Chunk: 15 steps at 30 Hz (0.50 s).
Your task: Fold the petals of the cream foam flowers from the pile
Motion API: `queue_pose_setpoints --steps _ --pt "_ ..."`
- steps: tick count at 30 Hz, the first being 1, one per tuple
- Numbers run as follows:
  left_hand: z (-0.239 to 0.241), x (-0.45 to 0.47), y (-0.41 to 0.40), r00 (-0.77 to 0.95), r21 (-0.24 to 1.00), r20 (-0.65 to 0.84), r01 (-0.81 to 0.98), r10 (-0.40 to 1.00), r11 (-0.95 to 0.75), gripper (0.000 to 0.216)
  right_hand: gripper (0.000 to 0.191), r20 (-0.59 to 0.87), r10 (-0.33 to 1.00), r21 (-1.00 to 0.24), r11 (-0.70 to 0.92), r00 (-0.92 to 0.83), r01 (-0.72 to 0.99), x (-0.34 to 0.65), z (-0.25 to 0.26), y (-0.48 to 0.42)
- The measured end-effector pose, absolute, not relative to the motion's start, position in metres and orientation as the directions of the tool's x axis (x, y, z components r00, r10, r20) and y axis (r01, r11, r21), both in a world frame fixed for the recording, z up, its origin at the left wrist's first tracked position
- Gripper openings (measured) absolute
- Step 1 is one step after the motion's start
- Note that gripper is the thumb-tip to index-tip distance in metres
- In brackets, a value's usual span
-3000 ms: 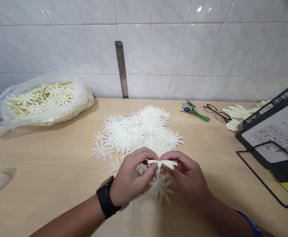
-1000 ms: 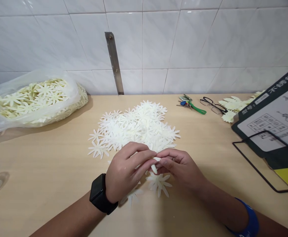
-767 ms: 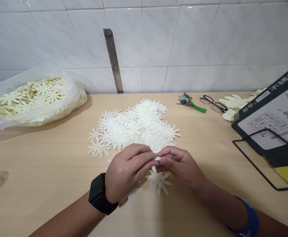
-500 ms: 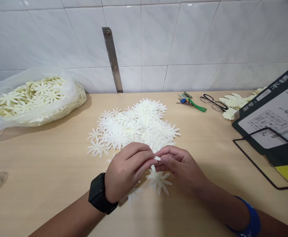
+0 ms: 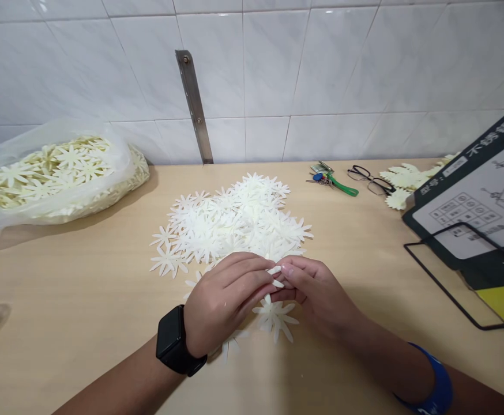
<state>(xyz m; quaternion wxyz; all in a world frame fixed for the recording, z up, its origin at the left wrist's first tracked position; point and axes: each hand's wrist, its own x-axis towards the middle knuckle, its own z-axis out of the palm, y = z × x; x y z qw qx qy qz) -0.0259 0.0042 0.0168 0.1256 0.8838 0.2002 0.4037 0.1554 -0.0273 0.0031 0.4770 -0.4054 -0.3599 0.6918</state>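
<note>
Between my two hands is a white flower-shaped cutout (image 5: 277,283), mostly hidden by the fingers, with a few petal tips showing. My left hand (image 5: 230,300) is closed over it from above, back of the hand towards me. The thumb and fingertips of my right hand (image 5: 316,288) pinch a petal at its other side. Just beneath my hands lies another white flower cutout (image 5: 275,318) on the table, and one more (image 5: 231,346) is partly covered by my left hand. Right beyond the fingers spreads a heap of white flower cutouts (image 5: 239,219).
A clear plastic bag (image 5: 117,190) full of cream cutouts stands at left. Keys with a green strap (image 5: 342,185), eyeglasses (image 5: 371,180) and more cutouts (image 5: 407,177) lie at back right. A dark printed box (image 5: 472,253) and a black wire frame (image 5: 433,276) occupy the right side.
My right fingertips have shifted slightly up to another petal of the held cutout, and more petal tips show between the hands. The whole view has moved a little.
</note>
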Motion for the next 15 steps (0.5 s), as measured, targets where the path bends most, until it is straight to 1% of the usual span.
queue_pose_setpoints --steps 9,15 --pt "0.0171 -0.0253 0.0032 0.587 0.351 0.683 0.259 0.435 -0.9 0.021 0.026 -0.216 0.952 -0.883 -0.285 -0.218 -0.372 0.1545 0.0026 -0.0279" --pt "0.0168 -0.025 0.0036 0.579 0.352 0.691 0.254 0.433 -0.901 0.022 0.028 -0.225 0.951 -0.888 -0.29 -0.212 -0.356 0.1549 0.0032 -0.0277"
